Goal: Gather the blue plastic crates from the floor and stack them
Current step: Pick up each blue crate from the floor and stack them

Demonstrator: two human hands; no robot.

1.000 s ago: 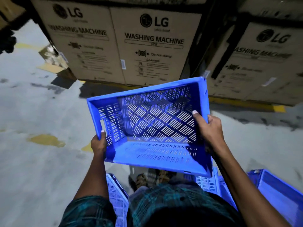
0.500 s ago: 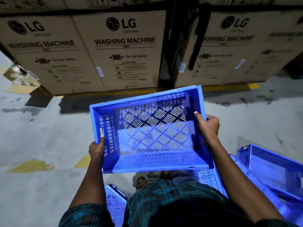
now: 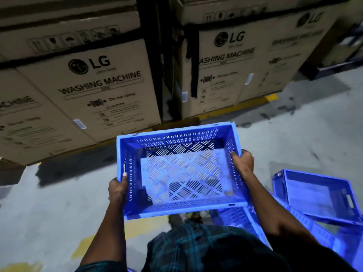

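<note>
A: While the person stands over the concrete floor (image 3: 49, 203), the blue slotted crate (image 3: 180, 173) hangs in the air at about waist level, open side up, in front of the LG washing-machine cartons (image 3: 94, 91).

B: And the grip? The left hand (image 3: 117, 188) clamps the crate's left end wall, thumb hooked over the rim. The right hand (image 3: 242, 162) wraps the right rim, fingers curled inside.

A: Looks light to me (empty, walls and base all perforated), and stiff enough to keep its shape when held by the ends.

B: Agreed. Smooth plastic could slip, so I'd take it by the rims or handle slots, as here.

A: Down at lower right, more blue crates (image 3: 318, 195) lie at angles on the floor, one overlapping another.

B: That's likely where this one lands. It should nest neatly if squared up first.
</note>
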